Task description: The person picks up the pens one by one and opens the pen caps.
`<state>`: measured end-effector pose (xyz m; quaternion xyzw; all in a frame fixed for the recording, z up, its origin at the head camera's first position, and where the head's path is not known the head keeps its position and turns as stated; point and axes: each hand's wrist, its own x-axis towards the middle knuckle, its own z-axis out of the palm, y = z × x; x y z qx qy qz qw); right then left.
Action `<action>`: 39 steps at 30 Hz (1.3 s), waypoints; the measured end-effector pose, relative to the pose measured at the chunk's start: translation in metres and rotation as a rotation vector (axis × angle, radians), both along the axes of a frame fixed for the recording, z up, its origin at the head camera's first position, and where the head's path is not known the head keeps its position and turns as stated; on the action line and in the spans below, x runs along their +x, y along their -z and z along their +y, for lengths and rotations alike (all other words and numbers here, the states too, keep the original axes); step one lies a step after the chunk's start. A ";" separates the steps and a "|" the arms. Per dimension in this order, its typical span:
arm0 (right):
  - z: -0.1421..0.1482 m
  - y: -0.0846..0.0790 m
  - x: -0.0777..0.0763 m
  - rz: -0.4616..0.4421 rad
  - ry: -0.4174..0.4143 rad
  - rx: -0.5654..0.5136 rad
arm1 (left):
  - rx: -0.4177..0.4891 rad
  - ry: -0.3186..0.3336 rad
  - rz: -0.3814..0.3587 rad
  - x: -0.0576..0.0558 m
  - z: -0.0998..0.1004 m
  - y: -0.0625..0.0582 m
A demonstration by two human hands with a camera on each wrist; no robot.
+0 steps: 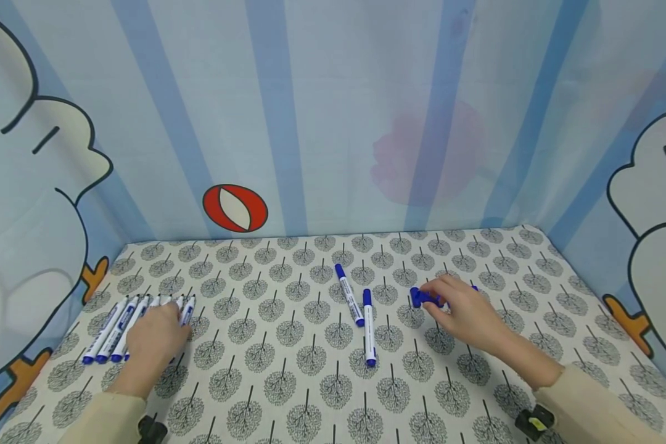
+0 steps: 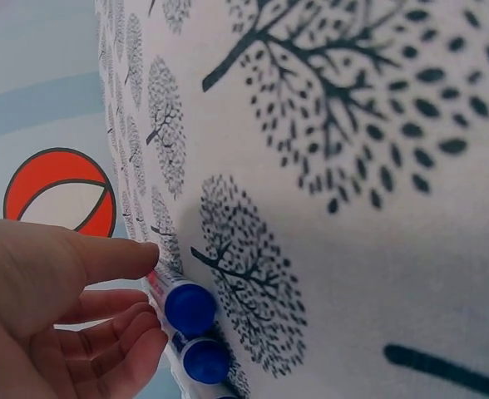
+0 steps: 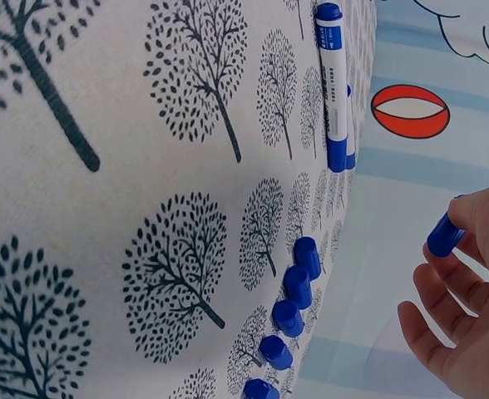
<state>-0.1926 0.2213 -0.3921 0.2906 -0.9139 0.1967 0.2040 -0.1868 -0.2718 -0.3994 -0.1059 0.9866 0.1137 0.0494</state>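
Note:
On the left, my left hand (image 1: 156, 333) reaches over a row of uncapped white markers with blue ends (image 1: 111, 333). The left wrist view has its thumb and fingers around the body of the endmost marker (image 2: 190, 309), beside another marker (image 2: 205, 362). At the right, my right hand (image 1: 466, 311) pinches a small blue marker cap (image 3: 446, 235) between thumb and fingertips, held above the cloth. Several more blue caps (image 3: 298, 287) stand in a line on the cloth near it, partly hidden by the hand in the head view.
Two capped blue-and-white markers lie mid-table, one farther back (image 1: 349, 296) and one nearer (image 1: 369, 327). A tree-patterned cloth (image 1: 288, 394) covers the table. Behind it hangs a striped curtain (image 1: 333, 123) with a printed red ball (image 1: 235, 208).

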 end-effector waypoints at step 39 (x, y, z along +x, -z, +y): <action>0.025 -0.013 -0.007 -0.102 0.111 0.013 | 0.036 0.320 0.352 -0.015 0.052 0.007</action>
